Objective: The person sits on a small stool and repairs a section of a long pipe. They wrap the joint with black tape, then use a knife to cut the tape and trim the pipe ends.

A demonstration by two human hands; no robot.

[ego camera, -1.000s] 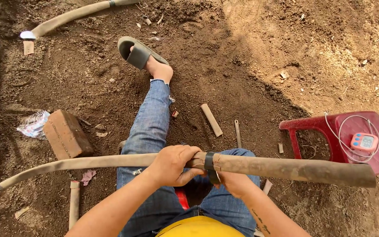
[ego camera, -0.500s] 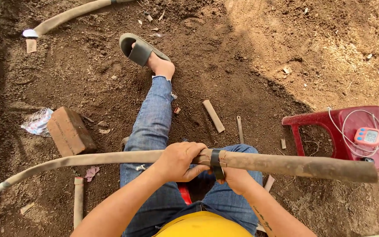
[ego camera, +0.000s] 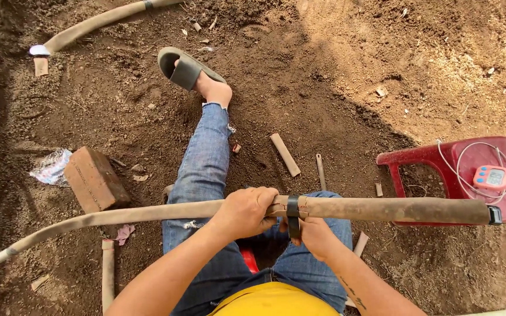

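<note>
Brown, dirt-caked hose (ego camera: 147, 215) ran across the person's lap from lower left to right, joined at a black clamp band (ego camera: 293, 212) to a thicker brown tube (ego camera: 399, 209) that ended at a black cap near the right edge. Left hand (ego camera: 246, 212) was wrapped over the hose from above, fingers curled fully round it just left of the clamp, forearm coming up from bottom centre-left, wrist roughly straight. Right hand (ego camera: 314, 234) sat under the joint, fingers up against the clamp band; grip was partly hidden by the tube, so it read as closed on the band, thumb not visible. Right forearm angled in from bottom right, tattoo marks on it.

Person was seated on bare soil (ego camera: 335, 88), left leg in blue jeans (ego camera: 203, 164) stretched forward, foot in a grey slide sandal (ego camera: 185, 69). Red plastic stool (ego camera: 464, 175) stood to the right behind the tube, a small pink timer (ego camera: 492, 177) with white cord on its seat. Red brick (ego camera: 92, 178) lay left of the leg, crumpled wrapper (ego camera: 51, 167) beside it. Short pipe offcut (ego camera: 284, 154) lay on the soil right of the knee. A second hose (ego camera: 101, 23) curved across the top left.
</note>
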